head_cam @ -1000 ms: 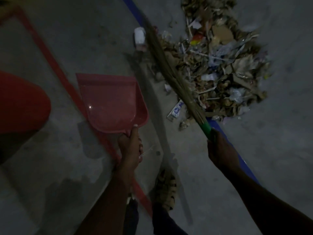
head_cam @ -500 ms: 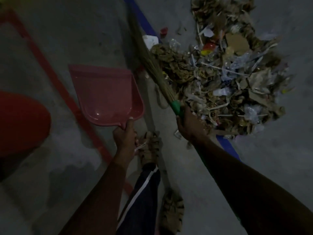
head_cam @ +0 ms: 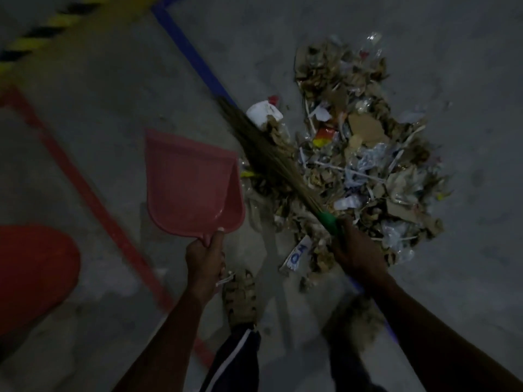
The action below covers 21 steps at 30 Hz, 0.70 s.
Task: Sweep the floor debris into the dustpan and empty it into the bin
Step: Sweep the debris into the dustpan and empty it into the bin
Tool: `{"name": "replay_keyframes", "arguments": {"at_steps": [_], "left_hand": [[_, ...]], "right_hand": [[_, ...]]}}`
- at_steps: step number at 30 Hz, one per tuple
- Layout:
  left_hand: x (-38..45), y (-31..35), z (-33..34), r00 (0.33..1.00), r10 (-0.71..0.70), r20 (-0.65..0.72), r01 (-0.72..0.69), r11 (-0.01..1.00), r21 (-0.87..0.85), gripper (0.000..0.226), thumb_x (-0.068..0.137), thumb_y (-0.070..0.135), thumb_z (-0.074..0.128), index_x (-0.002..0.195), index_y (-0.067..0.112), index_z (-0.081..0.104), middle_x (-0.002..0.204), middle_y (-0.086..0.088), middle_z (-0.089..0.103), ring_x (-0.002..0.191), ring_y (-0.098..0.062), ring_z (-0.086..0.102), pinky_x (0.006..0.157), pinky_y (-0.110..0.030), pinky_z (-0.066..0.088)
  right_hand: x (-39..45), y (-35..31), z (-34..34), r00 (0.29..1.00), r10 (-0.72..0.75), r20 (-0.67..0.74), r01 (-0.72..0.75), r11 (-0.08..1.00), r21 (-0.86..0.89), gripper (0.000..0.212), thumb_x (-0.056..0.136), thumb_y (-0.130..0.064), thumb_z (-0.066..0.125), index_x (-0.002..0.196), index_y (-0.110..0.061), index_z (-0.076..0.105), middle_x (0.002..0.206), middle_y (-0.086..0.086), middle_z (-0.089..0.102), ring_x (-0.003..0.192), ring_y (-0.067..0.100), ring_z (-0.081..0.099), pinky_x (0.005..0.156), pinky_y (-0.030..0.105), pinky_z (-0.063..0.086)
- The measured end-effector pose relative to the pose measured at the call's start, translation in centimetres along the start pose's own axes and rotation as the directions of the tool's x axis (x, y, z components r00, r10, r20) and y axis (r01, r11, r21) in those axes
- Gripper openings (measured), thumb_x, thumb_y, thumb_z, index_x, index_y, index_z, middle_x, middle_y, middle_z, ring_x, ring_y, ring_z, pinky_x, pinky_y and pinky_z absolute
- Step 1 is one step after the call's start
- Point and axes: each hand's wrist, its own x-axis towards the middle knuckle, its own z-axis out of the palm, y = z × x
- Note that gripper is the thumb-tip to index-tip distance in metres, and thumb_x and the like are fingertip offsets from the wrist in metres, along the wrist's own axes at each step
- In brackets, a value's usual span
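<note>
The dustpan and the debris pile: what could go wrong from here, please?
1. The pink dustpan looks tilted, its open edge facing away from the debris pile, so a sweep may push litter against its side wall.
2. The pile is far bigger than the pan; one stroke of the broom could overfill it and spill.
3. The sandalled foot stands close to the pile, so scraps may scatter over it.

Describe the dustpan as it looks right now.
The dustpan is pink, plastic-looking, a flat scoop with raised side walls and a short handle. It looks empty. The left hand grips the handle, thumb along its top, the pan's open edge pointing away from the person. Whether that edge touches the floor is unclear. The broom and the debris lie just right of it.
</note>
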Motion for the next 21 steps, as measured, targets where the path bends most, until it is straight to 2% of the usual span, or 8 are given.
{"name": "replay_keyframes", "arguments": {"at_steps": [3,6,10,13,16,19,21], "left_hand": [[-0.2,1.6,4.1,0.998,0.045,0.037,-0.046,0.999,0.022,0.035,0.097,0.034,0.067,0.078,0.012,0.047,0.060,-0.008,0.039,0.039,-0.015,0.035,0.039,-0.020,0.028],[-0.2,2.5,8.7,0.999,0.036,0.009,-0.036,0.999,-0.012,0.035,0.095,0.036,0.068,0.080,0.010,0.049,0.061,-0.010,0.039,0.038,-0.017,0.035,0.038,-0.021,0.029],[-1.3,2.8,14.9,0.999,0.000,-0.045,-0.004,0.996,-0.087,0.039,0.094,0.039,0.067,0.073,0.014,0.045,0.058,-0.010,0.039,0.036,-0.016,0.033,0.042,-0.022,0.028],[-2.2,3.0,19.3,0.994,-0.073,-0.077,0.067,0.995,-0.074,0.046,0.093,0.044,0.065,0.063,0.014,0.047,0.048,-0.005,0.042,0.033,-0.017,0.036,0.043,-0.021,0.029],[-2.8,2.9,23.5,0.988,-0.102,-0.113,0.093,0.992,-0.085,0.041,0.089,0.045,0.068,0.075,0.010,0.053,0.057,-0.012,0.043,0.035,-0.018,0.038,0.040,-0.020,0.030],[-3.3,2.8,27.2,0.989,-0.088,-0.116,0.073,0.988,-0.133,0.030,0.092,0.034,0.069,0.088,0.010,0.053,0.057,-0.009,0.041,0.033,-0.017,0.038,0.035,-0.020,0.030],[-3.8,3.1,29.4,0.992,-0.076,-0.098,0.060,0.986,-0.154,0.025,0.095,0.028,0.067,0.088,0.011,0.050,0.056,-0.008,0.038,0.032,-0.014,0.035,0.034,-0.019,0.029]], "right_hand": [[-0.8,4.2,-2.9,0.996,-0.012,-0.087,0.010,1.000,-0.026,0.054,0.089,-0.031,0.066,0.138,-0.019,0.045,0.114,0.011,0.064,0.083,0.032,0.066,0.057,0.029,0.040],[0.2,8.3,-4.4,0.985,-0.016,-0.171,0.012,1.000,-0.028,0.059,0.082,-0.027,0.074,0.134,-0.019,0.049,0.115,0.010,0.064,0.076,0.032,0.067,0.052,0.031,0.044],[4.1,12.8,-6.7,0.973,0.003,-0.230,-0.008,1.000,-0.021,0.056,0.084,-0.023,0.069,0.134,-0.026,0.044,0.117,0.005,0.056,0.082,0.031,0.064,0.055,0.033,0.047],[8.7,14.5,-9.2,0.949,0.034,-0.312,-0.050,0.998,-0.042,0.049,0.086,-0.019,0.067,0.130,-0.023,0.047,0.117,0.009,0.054,0.088,0.038,0.060,0.060,0.039,0.045],[14.0,15.9,-12.4,0.924,0.057,-0.378,-0.090,0.993,-0.071,0.047,0.087,-0.016,0.062,0.131,-0.026,0.047,0.118,0.011,0.053,0.084,0.041,0.059,0.055,0.038,0.043],[18.9,16.8,-15.1,0.918,0.070,-0.390,-0.108,0.991,-0.077,0.051,0.087,-0.016,0.059,0.133,-0.030,0.044,0.119,0.010,0.051,0.088,0.040,0.059,0.059,0.040,0.045],[21.6,16.5,-16.8,0.920,0.057,-0.387,-0.094,0.993,-0.077,0.053,0.086,-0.015,0.059,0.134,-0.029,0.043,0.121,0.010,0.049,0.087,0.038,0.058,0.061,0.042,0.048]]}}
